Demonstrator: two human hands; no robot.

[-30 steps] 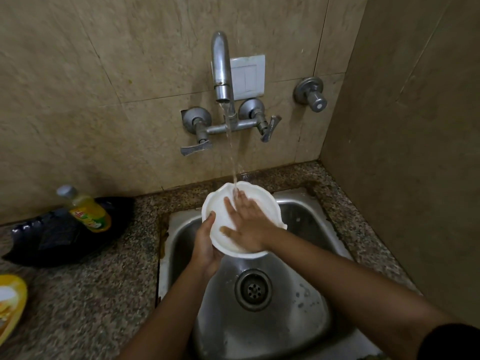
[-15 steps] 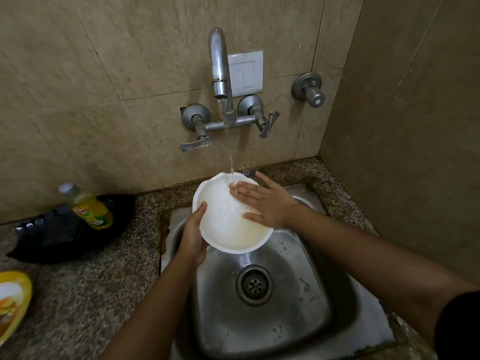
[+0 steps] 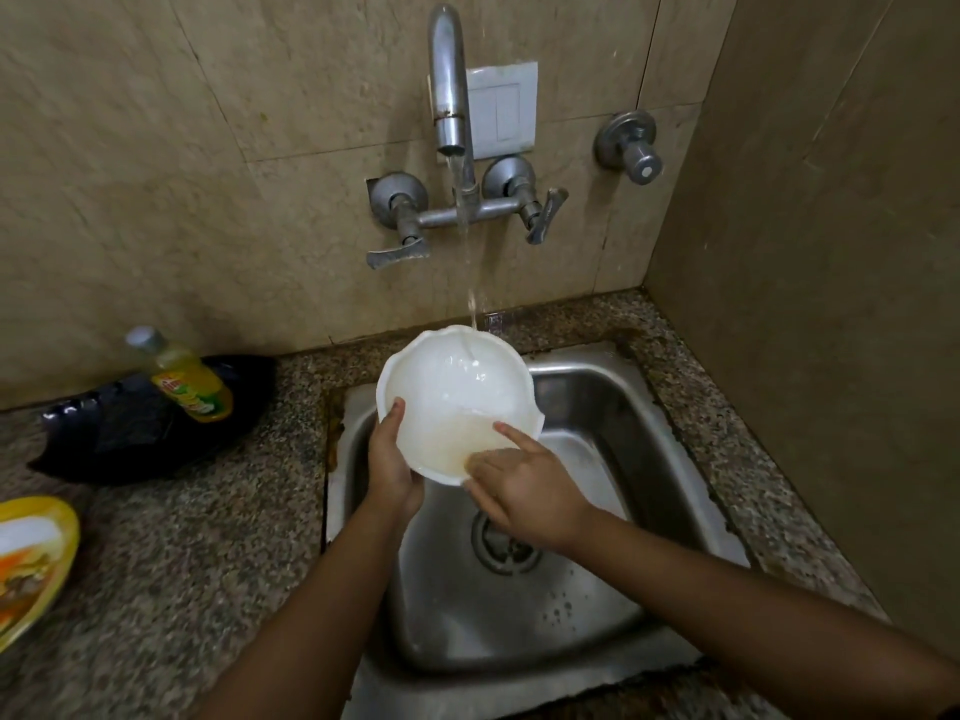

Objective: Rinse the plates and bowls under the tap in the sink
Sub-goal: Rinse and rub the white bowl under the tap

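I note left hand [image 3: 390, 467] gripping white bowl [image 3: 457, 402] under tap [image 3: 449, 80] stream; right hand [image 3: 524, 491] open, fingers inside bowl.

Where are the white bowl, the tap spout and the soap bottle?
white bowl [image 3: 447, 387]: head view, inner wall.
tap spout [image 3: 448, 85]: head view, curved pipe.
soap bottle [image 3: 189, 387]: head view, yellow body.

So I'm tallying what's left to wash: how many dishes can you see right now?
2. A white bowl is held over the sink under the tap stream; a yellow plate sits on the counter at the far left, partly cut off. More may lie out of view.
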